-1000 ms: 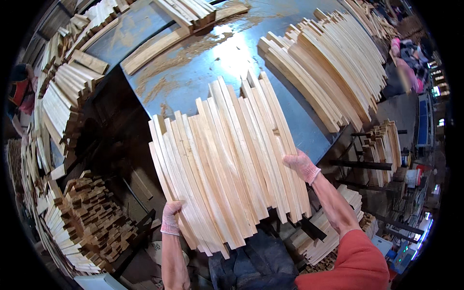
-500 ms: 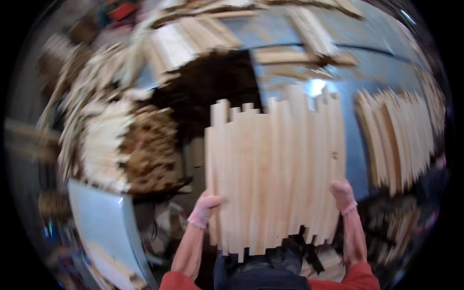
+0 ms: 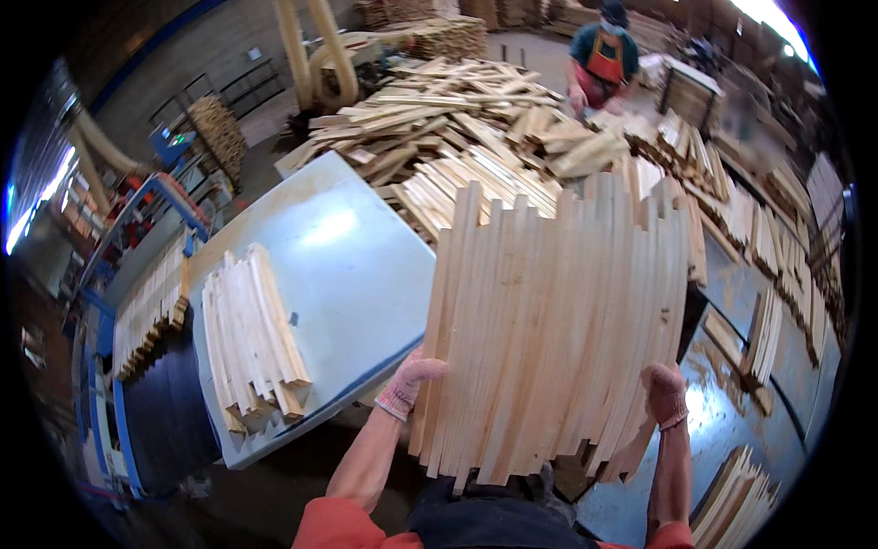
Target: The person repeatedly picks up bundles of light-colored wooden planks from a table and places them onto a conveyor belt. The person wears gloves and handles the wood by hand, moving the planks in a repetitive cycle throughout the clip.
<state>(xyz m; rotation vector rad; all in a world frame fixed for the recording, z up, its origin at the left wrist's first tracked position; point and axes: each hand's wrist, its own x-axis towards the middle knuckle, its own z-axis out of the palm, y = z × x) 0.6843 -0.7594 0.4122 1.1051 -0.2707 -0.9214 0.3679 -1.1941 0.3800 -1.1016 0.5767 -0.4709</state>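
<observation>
Between my two gloved hands is a wide row of pale wooden strips (image 3: 553,329), pressed side by side, their ends uneven. My left hand (image 3: 413,380) is closed on the row's left edge, and my right hand (image 3: 666,395) grips the right edge; the fingers behind the wood are partly hidden. The strips hang in front of my body, above the dark apron. To the left, a smaller batch of strips (image 3: 251,329) lies on a blue-grey metal table (image 3: 357,238).
Beyond the table, a dark conveyor belt (image 3: 169,407) carries another row of strips (image 3: 151,306). A large heap of loose strips (image 3: 430,114) lies ahead. A co-worker (image 3: 604,59) stands behind it. More strips (image 3: 736,499) rest on the right-hand table (image 3: 631,508).
My view has swung to the left, bringing the metal table, conveyor and co-worker into sight. Both hands still hold the row of strips, now slightly tilted and further right in the picture.
</observation>
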